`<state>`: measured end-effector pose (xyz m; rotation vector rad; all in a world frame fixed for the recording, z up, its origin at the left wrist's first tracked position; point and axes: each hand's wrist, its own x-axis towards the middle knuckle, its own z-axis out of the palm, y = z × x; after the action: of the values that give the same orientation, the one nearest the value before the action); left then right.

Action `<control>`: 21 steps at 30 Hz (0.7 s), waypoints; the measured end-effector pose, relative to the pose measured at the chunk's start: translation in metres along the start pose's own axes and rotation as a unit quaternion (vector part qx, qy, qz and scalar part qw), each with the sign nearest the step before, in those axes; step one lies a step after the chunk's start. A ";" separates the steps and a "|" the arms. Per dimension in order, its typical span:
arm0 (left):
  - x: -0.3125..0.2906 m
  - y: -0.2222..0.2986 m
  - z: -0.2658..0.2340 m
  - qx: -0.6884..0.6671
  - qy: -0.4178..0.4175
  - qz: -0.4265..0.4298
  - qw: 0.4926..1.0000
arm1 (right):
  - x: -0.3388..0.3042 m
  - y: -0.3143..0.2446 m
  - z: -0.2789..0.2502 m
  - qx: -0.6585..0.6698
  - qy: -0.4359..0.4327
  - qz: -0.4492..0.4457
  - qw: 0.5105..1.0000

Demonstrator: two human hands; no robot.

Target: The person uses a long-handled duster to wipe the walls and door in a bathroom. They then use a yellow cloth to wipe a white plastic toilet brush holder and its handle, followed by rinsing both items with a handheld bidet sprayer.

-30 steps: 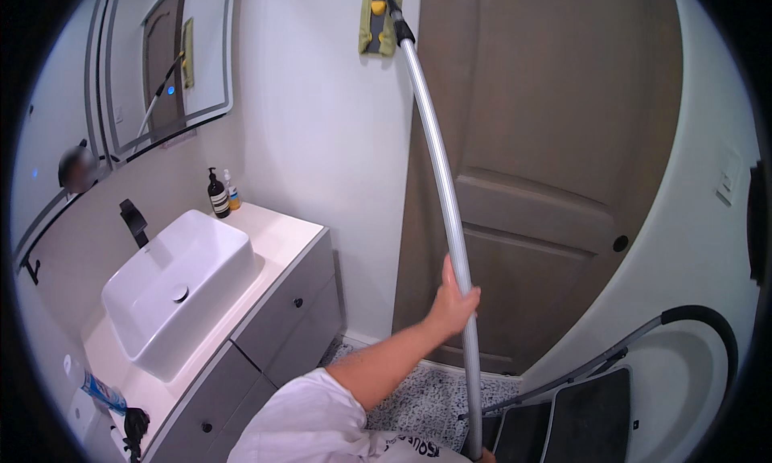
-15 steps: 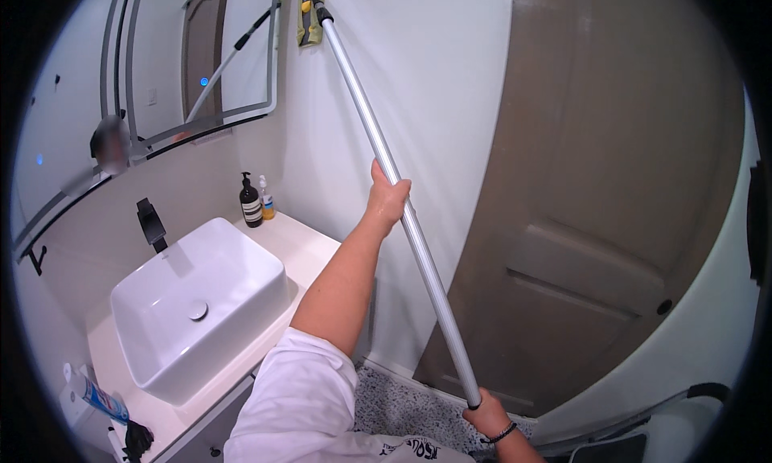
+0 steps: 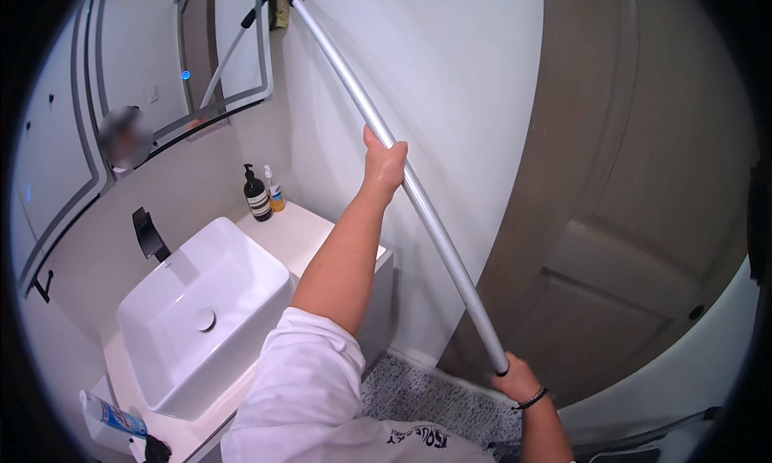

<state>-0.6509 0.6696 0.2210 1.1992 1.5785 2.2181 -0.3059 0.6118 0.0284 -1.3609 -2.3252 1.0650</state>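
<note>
A long silver telescopic pole [image 3: 450, 254] slants from upper left to lower right in front of the white wall. My left hand [image 3: 386, 169] is closed around its middle, thumb lying along the tube. At the lower end, my right hand [image 3: 519, 379], with a dark beaded bracelet at the wrist, grips the dark end of the pole. The pole's top carries a black joint and a mop head with a yellow-green cloth [image 3: 279, 12], partly cut off by the picture's upper edge. This head is up by the mirror's right edge, at the wall.
A lit mirror [image 3: 149, 53] hangs over a white vessel sink [image 3: 217, 358] and a black faucet [image 3: 149, 234]. Two pump bottles [image 3: 257, 196] stand in the counter's back corner. A spray can [image 3: 121, 419] is at lower left. A brown panelled door [image 3: 611, 181] fills the right side; speckled flooring [image 3: 418, 399] lies below.
The mop head has shifted left, closer to the mirror's edge. My right hand has moved right and up in the picture with the pole's lower end. The view has shifted too.
</note>
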 end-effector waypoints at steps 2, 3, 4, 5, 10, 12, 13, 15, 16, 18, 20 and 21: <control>-0.015 -0.019 -0.005 0.009 -0.005 -0.012 1.000 | -0.005 0.011 0.009 -0.030 -0.002 0.011 0.999; -0.020 -0.044 -0.010 0.032 -0.002 0.002 0.999 | -0.008 0.019 0.015 -0.025 -0.012 0.005 1.000; -0.031 -0.061 -0.014 0.052 0.001 0.016 0.999 | -0.016 0.032 0.021 -0.024 -0.020 0.001 1.000; -0.055 -0.061 -0.004 0.036 -0.014 -0.030 0.999 | -0.027 0.050 0.023 -0.027 -0.020 0.010 0.999; -0.132 -0.104 -0.014 0.048 -0.013 -0.073 0.996 | -0.074 0.104 0.045 -0.046 -0.082 0.093 0.991; -0.160 -0.119 -0.017 0.064 -0.014 -0.111 0.992 | -0.096 0.126 0.055 -0.064 -0.096 0.103 0.988; -0.174 -0.122 -0.016 0.072 -0.022 -0.134 0.988 | -0.108 0.138 0.060 -0.077 -0.102 0.112 0.985; -0.197 -0.132 -0.025 0.093 -0.022 -0.162 0.982 | -0.122 0.131 0.060 -0.116 -0.128 0.110 0.979; -0.206 -0.143 -0.031 0.100 -0.017 -0.165 0.981 | -0.132 0.128 0.062 -0.098 -0.131 0.107 0.981; -0.223 -0.145 -0.034 0.093 -0.017 -0.177 0.980 | -0.155 0.126 0.065 -0.065 -0.129 0.107 0.984; -0.235 -0.140 -0.037 0.073 -0.021 -0.192 0.979 | -0.166 0.124 0.063 -0.095 -0.154 0.126 0.975; -0.241 -0.139 -0.040 0.079 -0.019 -0.211 0.974 | -0.172 0.126 0.066 -0.093 -0.152 0.124 0.976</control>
<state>-0.5597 0.5681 -0.0249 0.8314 1.8202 1.8205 -0.1672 0.4757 -0.0803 -1.7023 -2.5759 1.2280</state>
